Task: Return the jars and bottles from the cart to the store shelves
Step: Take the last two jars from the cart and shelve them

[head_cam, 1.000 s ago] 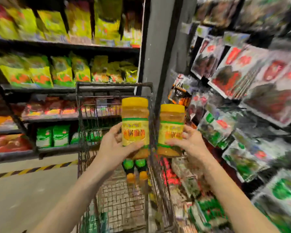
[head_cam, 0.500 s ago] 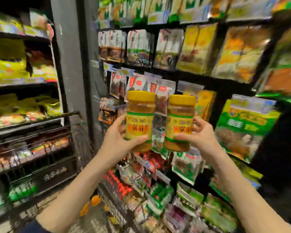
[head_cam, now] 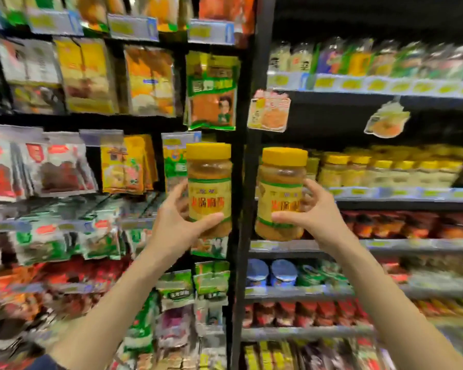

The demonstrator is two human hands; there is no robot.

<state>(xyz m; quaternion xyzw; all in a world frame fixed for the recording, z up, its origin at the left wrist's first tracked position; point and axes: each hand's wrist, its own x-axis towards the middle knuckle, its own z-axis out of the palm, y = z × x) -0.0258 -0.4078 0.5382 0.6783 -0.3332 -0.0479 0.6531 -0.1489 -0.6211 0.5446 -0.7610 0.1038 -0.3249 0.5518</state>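
1. Left jar [head_cam: 209,180]: yellow lid, yellow label with green bands and red characters, tan contents. Upright, off any shelf, in front of the hanging packets [head_cam: 64,169] and just left of the black upright [head_cam: 241,263]. Held by the left hand [head_cam: 175,228], whose fingers [head_cam: 177,192] are curled round the jar's far side, with the thumb across the lower label.

2. Right jar [head_cam: 281,190]: same kind, upright, in the air just right of the black upright, apart from the left jar. Held by the right hand [head_cam: 318,217], whose fingers [head_cam: 313,186] are wrapped round its right side, with the thumb across the front.

3. Row of yellow-lidded jars [head_cam: 358,170]: blurred, standing on a shelf [head_cam: 401,194] behind and to the right of the right jar, at about its height.

4. 2 blue-lidded tubs [head_cam: 270,272]: lower shelf, below the right jar.
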